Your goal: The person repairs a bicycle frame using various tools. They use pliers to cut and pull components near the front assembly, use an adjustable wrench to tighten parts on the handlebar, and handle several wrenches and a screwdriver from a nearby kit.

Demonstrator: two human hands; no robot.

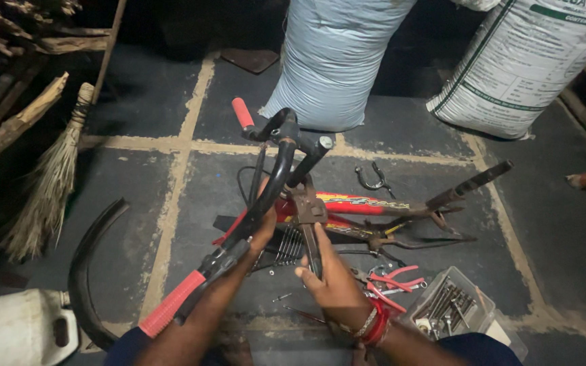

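- Right hand (334, 281), nearest the lens, is closed around the handles of rusty pliers (308, 215); the pliers' head sits at the stem (304, 169) of the handlebar (276, 169).
- Left hand (260, 227) is wrapped around the black handlebar tube just below the stem, bracing it.
- Red grips: one (171, 303) near the left forearm, one (242, 112) beyond the stem.
- Step, by my read: working a fastener at the stem clamp. Whether the pliers' tip has actually bitten can't be made out.
- Next move likely needs a square bite and the bar kept from swinging.
- Red bike frame (364, 205) lies flat on the floor, right of the stem.
- Red-handled pliers (391, 281) and a clear tray of bolts (450, 308) sit right of the right hand.
- Black mudguard (86, 268) and broom (49, 190) lie well left of the stem; two sacks (337, 61) stand beyond it.
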